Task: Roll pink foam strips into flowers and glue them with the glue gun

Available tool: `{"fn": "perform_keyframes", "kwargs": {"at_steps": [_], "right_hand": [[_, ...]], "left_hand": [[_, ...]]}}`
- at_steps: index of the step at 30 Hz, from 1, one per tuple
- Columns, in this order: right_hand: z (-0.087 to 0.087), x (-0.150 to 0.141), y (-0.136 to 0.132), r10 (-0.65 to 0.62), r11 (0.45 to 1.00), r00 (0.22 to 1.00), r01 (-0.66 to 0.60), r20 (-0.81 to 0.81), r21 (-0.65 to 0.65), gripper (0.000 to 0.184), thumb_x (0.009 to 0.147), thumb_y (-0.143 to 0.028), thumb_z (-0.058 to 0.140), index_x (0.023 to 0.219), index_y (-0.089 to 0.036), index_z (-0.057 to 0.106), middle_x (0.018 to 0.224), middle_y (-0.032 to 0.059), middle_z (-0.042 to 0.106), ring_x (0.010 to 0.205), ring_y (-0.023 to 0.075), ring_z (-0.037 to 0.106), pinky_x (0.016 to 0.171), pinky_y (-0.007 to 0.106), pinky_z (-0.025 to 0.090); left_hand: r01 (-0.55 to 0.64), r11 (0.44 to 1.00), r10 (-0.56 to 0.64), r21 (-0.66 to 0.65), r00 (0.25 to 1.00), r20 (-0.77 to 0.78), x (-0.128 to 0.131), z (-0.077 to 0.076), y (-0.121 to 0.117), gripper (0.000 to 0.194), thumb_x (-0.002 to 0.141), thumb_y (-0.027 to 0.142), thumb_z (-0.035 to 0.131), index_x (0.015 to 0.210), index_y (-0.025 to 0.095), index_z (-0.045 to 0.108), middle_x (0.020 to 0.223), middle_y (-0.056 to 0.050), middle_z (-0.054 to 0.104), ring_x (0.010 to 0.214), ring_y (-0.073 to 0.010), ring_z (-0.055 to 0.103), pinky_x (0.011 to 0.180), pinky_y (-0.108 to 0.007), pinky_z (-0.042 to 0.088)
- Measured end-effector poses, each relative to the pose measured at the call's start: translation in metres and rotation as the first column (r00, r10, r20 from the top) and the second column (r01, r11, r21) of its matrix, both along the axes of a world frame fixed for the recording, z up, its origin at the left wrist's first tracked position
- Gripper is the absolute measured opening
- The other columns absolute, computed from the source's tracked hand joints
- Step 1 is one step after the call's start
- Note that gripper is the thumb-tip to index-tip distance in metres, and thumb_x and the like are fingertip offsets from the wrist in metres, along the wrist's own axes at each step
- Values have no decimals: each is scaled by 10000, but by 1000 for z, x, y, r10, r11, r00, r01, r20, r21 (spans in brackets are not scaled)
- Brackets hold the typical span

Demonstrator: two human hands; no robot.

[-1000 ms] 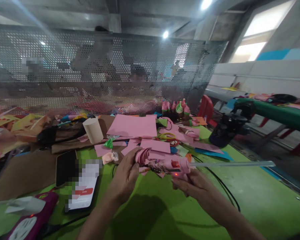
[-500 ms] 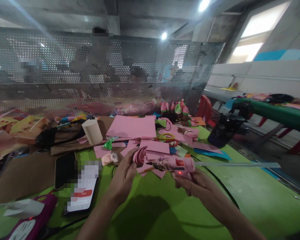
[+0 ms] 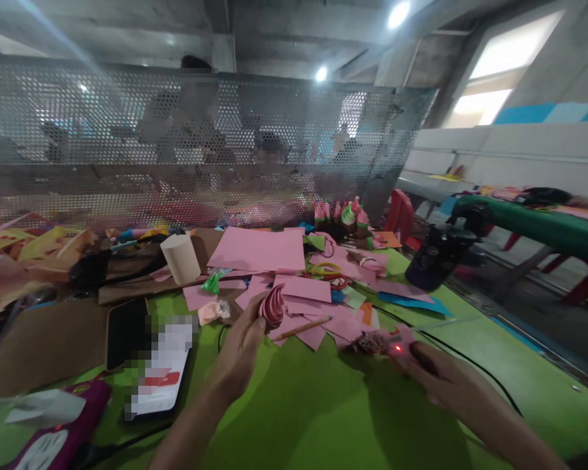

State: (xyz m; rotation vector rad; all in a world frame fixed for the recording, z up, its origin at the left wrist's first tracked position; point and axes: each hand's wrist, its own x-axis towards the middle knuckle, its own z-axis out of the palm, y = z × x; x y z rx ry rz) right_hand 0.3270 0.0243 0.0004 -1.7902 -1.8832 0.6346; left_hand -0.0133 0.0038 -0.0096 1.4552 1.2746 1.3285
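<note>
My left hand [image 3: 242, 343] is closed around a pink paper swirl [image 3: 273, 307], its layered spiral edges facing right. In my right hand [image 3: 436, 369] is a pink hot glue gun [image 3: 400, 346], blurred by motion, with a red light glowing on its side and its dirty nozzle pointing left, low over the green table. A pencil [image 3: 304, 328] lies on pink paper pieces between the two hands. Beyond them are a larger sheet of pink paper [image 3: 257, 248] and yellow-and-red scissors [image 3: 328, 271].
Two phones [image 3: 164, 369] lie at left near a purple power strip [image 3: 61, 424]. A paper roll [image 3: 180, 258] stands behind. Several finished paper swirls [image 3: 350, 215] stand at the back, before a perforated metal screen [image 3: 274, 117]. A dark jug [image 3: 436, 254] stands at right.
My right hand has moved the glue gun right and down, away from the paper swirl. The pencil now shows fully. My left hand stays in place, the swirl turned slightly.
</note>
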Motion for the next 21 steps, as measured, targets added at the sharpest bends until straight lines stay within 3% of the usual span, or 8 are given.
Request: {"fn": "perform_keyframes", "kwargs": {"at_steps": [2,4,6,8,10,13,17,21], "right_hand": [[5,6,-2,-68,997,962,59,263,40,368,796,-581,594,679,-233,619,569,26,613,476,211,569,439,294,321],[17,1,-5,-112,988,916,60,385,144,316,800,-541,595,696,-247,646,690,57,674,573,257,617,478,319,349],[32,-16,-8,-67,955,941,-35,331,294,248,823,-486,586,787,-260,683,846,68,707,698,281,648,562,349,412],[45,-44,-11,111,902,968,-193,226,385,194,854,-420,583,864,-264,697,904,61,712,773,265,657,647,352,456],[53,-79,-13,307,842,941,-338,142,420,144,896,-316,564,872,-253,691,899,53,713,800,230,657,697,327,476],[54,-127,-13,478,752,875,-452,75,480,97,889,-199,600,888,-239,688,869,32,714,801,194,655,720,293,483],[45,-165,-7,532,667,843,-476,81,574,131,873,-116,607,897,-215,690,858,34,714,802,184,651,730,287,482],[37,-175,-1,507,621,850,-475,143,623,151,846,-70,609,886,-197,680,863,47,720,794,191,657,717,290,483]], "left_hand": [[4,1000,-4,11,1000,-7,0,-1,2,512,940,412,339,1413,226,400,1492,-74,417,1333,-276,408,1035,-411,404],[3,1000,-2,26,1000,-18,0,-2,2,521,939,406,339,1422,219,391,1500,-77,407,1344,-274,397,1045,-408,396],[5,999,-4,34,1000,-28,0,-3,2,505,945,400,334,1416,232,401,1490,-71,421,1351,-267,391,1058,-408,383],[10,999,-9,34,999,-33,1,-4,1,482,953,393,330,1405,250,417,1474,-64,441,1350,-261,391,1066,-411,372],[13,999,-12,29,999,-39,1,-5,0,478,959,394,328,1407,254,414,1459,-68,458,1343,-263,400,1068,-423,367],[10,999,-7,45,999,-53,1,-5,0,482,956,405,340,1398,233,421,1428,-88,488,1322,-273,423,1070,-443,361],[39,995,-30,92,996,-88,1,-3,-1,457,958,390,354,1373,219,442,1419,-87,493,1318,-255,427,1097,-424,329],[36,997,-28,70,992,-122,3,0,-2,427,967,355,340,1364,230,439,1416,-80,493,1303,-234,448,1098,-409,331]]}}
